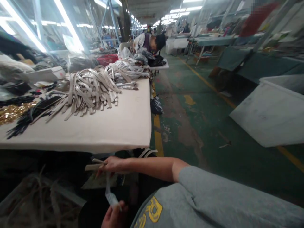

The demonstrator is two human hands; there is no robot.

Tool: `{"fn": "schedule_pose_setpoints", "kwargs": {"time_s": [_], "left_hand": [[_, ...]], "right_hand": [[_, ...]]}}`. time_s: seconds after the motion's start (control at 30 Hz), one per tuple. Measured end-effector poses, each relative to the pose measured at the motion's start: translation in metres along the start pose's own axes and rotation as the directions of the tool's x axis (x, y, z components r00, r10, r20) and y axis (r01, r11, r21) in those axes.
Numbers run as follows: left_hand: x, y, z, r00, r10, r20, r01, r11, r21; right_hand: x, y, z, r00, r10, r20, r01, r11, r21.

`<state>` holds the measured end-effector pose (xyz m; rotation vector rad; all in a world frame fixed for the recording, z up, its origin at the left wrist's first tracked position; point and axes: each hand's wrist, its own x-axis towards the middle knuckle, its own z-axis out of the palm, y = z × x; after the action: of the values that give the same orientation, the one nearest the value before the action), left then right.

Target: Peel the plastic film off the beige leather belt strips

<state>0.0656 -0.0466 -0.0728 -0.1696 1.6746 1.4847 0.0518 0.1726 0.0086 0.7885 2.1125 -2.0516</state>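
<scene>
Right hand (pixel 112 164): just beyond the table's near edge, fingers closed on beige straps (pixel 91 167) that point left. Left hand (pixel 115 215): nearer, below, fingertips pinched on a whitish strip (pixel 111 198), which runs up toward the right hand. Table (pixel 133 120): pale top, bearing a heap of grey-beige strips (pixel 92 88); black strips (pixel 26 118) and gold pieces (pixel 14 112) at left. Far: one co-worker (pixel 142 41), bent forward. Right: white bin (pixel 273 114) on green floor (pixel 213 126).

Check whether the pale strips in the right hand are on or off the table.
Off: the pale strips are in the right hand, seen below the near edge of the table.
</scene>
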Motion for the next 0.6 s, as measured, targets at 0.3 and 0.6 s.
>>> {"fn": "schedule_pose_setpoints", "kwargs": {"time_s": [0.3,0.6], "left_hand": [[-0.002,0.072,0.014,0.992,0.021,-0.126,-0.095,0.775,-0.625],[0.000,0.068,0.024,0.996,0.050,-0.069,-0.084,0.712,-0.697]], "right_hand": [[-0.065,0.035,-0.024,0.984,-0.179,0.016,0.175,0.933,-0.316],[-0.102,0.032,0.009,0.976,-0.154,0.152,0.216,0.683,-0.698]]}}
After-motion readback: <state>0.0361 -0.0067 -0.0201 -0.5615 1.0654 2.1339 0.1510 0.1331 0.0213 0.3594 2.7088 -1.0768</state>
